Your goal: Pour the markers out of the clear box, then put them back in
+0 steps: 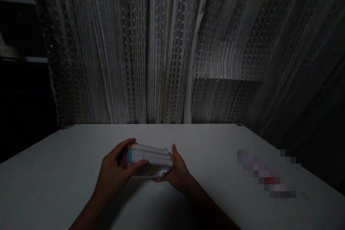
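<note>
Above the table, both hands hold a small white pack (155,155) with lengthwise ridges. Colourful print shows at its left end, and its lower right corner has a shiny, clear-looking wrap. Its exact kind is too dim to tell. My left hand (114,167) grips the left end, thumb across the front face and fingers over the top edge. Against the right end lies my right hand (179,172), its thumb pointing up and the other fingers partly hidden under the pack. The pack tilts slightly down to the right.
A white table (59,179) spreads beneath the hands. On its right side lies a pixelated, blurred item (266,176) with pinkish and red patches. A patterned curtain (167,50) hangs behind the far edge. Dark shelving (24,28) is at the left. The room is dim.
</note>
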`<move>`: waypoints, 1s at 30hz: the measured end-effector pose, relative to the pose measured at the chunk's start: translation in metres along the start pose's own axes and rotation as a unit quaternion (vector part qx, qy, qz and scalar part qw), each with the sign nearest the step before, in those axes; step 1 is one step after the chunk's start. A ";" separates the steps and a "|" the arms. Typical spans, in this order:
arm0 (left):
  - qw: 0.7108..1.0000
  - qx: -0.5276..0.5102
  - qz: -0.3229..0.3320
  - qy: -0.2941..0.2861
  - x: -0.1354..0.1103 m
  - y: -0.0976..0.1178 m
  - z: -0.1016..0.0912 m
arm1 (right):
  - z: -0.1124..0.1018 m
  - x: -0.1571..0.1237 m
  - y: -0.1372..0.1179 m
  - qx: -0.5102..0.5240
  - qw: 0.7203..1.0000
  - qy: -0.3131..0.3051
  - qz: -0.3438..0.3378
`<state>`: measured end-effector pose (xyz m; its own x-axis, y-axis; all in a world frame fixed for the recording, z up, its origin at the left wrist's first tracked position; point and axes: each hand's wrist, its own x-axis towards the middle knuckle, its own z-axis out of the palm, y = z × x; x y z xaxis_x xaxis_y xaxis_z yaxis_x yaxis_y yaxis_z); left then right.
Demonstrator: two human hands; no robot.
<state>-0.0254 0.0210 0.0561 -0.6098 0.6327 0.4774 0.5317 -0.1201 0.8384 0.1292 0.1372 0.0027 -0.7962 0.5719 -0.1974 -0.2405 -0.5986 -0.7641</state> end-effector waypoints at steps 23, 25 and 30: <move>0.938 -0.260 -0.224 0.048 0.014 -0.046 0.023 | -0.020 -0.008 -0.002 -0.124 0.974 0.069 -0.179; 0.934 -0.273 -0.225 0.041 0.013 -0.047 0.024 | -0.020 -0.006 -0.002 -0.125 0.971 0.078 -0.186; 0.939 -0.263 -0.221 0.016 0.010 -0.051 0.023 | -0.020 -0.003 -0.002 -0.133 0.961 0.121 -0.211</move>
<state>-0.0446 0.0512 0.0117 -0.7243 0.6875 0.0522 -0.1368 -0.2175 0.9664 0.1433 0.1483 -0.0074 -0.4981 0.8655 0.0520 -0.3382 -0.1386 -0.9308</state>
